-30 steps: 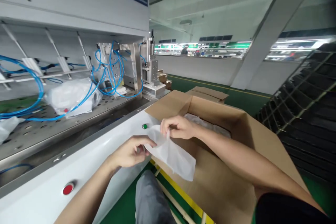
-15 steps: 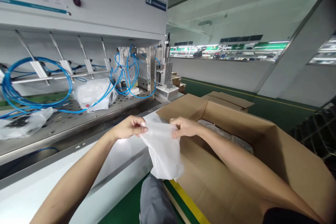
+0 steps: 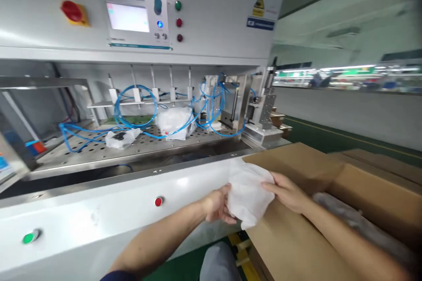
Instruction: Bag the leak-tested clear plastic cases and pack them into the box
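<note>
The left hand (image 3: 217,204) and the right hand (image 3: 286,192) are both curled and hold a soft white bag (image 3: 249,193) between them, up just over the edge of a brown cardboard box (image 3: 296,246). The box is open and a gray wrapped pack (image 3: 356,224) already lies inside it, but this bag is still outside. Farther off, past a white machine front (image 3: 99,224) with a red button (image 3: 158,202), another white bag (image 3: 174,124) and blue tubes (image 3: 133,107) sit on a metal desk (image 3: 82,149) full of holes.
</note>
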Motion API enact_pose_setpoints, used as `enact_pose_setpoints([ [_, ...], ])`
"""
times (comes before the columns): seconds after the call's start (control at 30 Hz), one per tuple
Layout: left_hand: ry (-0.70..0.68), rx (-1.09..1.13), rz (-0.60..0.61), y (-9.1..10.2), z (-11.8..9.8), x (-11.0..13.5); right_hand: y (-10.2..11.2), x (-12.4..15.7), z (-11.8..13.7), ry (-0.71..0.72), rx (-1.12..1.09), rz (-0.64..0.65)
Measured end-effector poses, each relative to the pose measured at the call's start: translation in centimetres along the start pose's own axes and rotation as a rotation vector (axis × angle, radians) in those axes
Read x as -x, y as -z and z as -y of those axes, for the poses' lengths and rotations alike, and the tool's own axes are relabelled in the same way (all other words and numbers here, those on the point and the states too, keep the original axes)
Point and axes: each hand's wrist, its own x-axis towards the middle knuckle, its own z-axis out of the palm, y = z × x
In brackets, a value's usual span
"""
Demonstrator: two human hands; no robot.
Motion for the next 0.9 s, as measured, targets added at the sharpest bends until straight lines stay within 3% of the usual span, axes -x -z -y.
enact_pose_setpoints([
  [0.07, 0.112, 0.027, 0.035, 0.3, 0.6, -0.7, 0.2, -0.3, -0.4, -0.006, -0.013, 0.003],
  [0.13, 0.095, 0.017, 0.014, 0.5, 1.0, -0.7, 0.3, -0.4, -0.6, -0.005, -0.023, -0.003],
  [0.4, -0.307, -0.048, -0.269, 1.0, 2.2, 1.4, 0.4, 0.0, -0.6, 0.067, -0.057, -0.1],
  [0.53, -0.469, -0.041, -0.402, 1.9, 1.3, 2.2, 1.5, 0.0, -1.5, 0.126, 0.043, -0.281],
  [0.7, -0.594, 0.004, -0.484, 2.2, -0.6, 2.9, 1.3, 0.3, -1.3, 0.144, 0.087, -0.355],
  [0.8, -0.609, 0.161, -0.431, 1.3, -0.6, 3.0, 0.5, 0.2, -0.9, 0.145, 0.032, -0.382],
  [0.9, -0.448, 0.316, -0.254, -0.5, 0.3, 2.7, 0.1, 0.0, -1.2, 0.135, -0.015, -0.381],
])
